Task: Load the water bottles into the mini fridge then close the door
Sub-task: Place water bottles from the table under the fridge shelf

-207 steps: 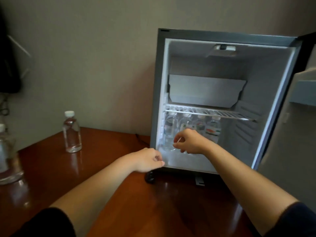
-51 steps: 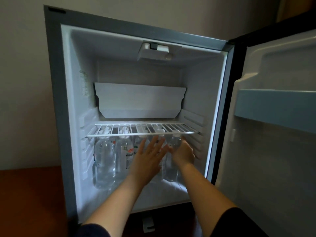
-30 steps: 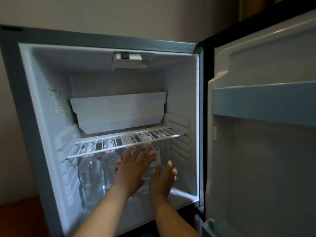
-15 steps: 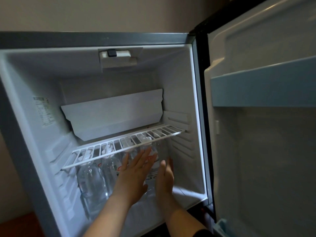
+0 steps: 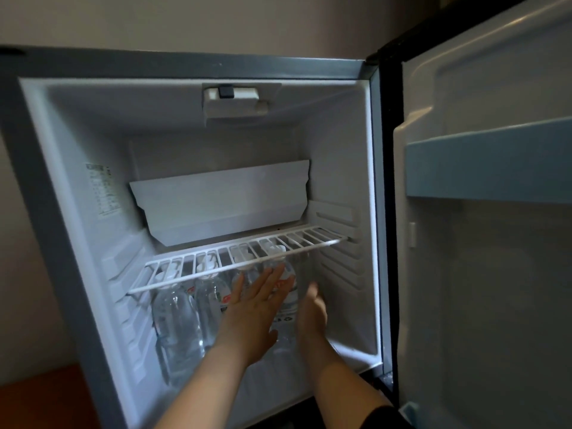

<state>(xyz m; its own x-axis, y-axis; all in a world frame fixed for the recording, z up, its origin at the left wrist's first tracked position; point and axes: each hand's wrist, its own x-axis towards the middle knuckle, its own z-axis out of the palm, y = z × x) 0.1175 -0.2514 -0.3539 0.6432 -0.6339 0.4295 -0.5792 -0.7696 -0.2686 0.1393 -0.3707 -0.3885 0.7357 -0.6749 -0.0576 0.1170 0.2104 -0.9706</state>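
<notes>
The mini fridge stands open, with its door swung out to the right. Several clear water bottles with white caps stand upright on the fridge floor under the white wire shelf. Both my hands reach into the lower compartment. My left hand is flat with straight fingers against the front of the rightmost bottle. My right hand is held edge-on with straight fingers along the right side of that bottle. Neither hand grips anything.
A white cooling plate hangs at the back above the wire shelf, and a light housing sits in the ceiling. The door carries a grey-blue shelf rail. A strip of brown wooden table shows at the lower left.
The view has come closer to the fridge. My right hand has let go of the rightmost bottle and straightened beside it; my left hand stays flat on the bottle fronts.
</notes>
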